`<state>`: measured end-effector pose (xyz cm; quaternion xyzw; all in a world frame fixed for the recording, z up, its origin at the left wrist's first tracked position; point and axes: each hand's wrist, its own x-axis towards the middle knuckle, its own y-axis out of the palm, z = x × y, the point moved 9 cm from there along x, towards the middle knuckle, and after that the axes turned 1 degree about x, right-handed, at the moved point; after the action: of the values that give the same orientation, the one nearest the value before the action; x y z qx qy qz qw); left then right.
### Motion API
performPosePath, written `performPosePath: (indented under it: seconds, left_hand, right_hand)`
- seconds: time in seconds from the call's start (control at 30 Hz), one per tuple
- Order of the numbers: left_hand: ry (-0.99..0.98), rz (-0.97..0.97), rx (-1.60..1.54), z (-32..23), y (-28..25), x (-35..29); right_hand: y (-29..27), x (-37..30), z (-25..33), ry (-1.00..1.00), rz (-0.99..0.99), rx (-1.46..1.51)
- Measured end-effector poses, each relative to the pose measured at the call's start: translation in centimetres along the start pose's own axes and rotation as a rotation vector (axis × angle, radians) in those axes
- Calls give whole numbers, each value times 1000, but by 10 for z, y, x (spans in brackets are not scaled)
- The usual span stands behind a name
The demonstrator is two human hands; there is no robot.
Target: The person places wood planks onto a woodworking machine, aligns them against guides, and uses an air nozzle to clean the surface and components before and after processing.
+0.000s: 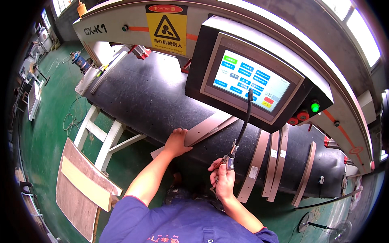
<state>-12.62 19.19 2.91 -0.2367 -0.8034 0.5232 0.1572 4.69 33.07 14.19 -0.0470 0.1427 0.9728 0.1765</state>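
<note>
My left hand spans a brown board strip on the black bench, its thumb by the near edge and its fingers toward the far edge. This strip overlaps another one, and a brown end sticks out left of my wrist. In front of my body, my right hand is wrapped round the handle of a metal air blow gun. A long black nozzle rises from the gun, its tip in front of the touchscreen in this view. Whether the tip touches the screen, I cannot tell.
Several curved brown strips lie across the black bench at right, overhanging its near edge. The machine's beam and control box cross above. Wood panels lean at left beside a white frame. A fan stands at lower right.
</note>
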Motion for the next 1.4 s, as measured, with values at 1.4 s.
performPosePath:
  seconds: [1.4]
  left_hand:
    - [82,-343,35,-18,18,23]
  right_hand:
    - [-64,-48,-91,490,-72,-290]
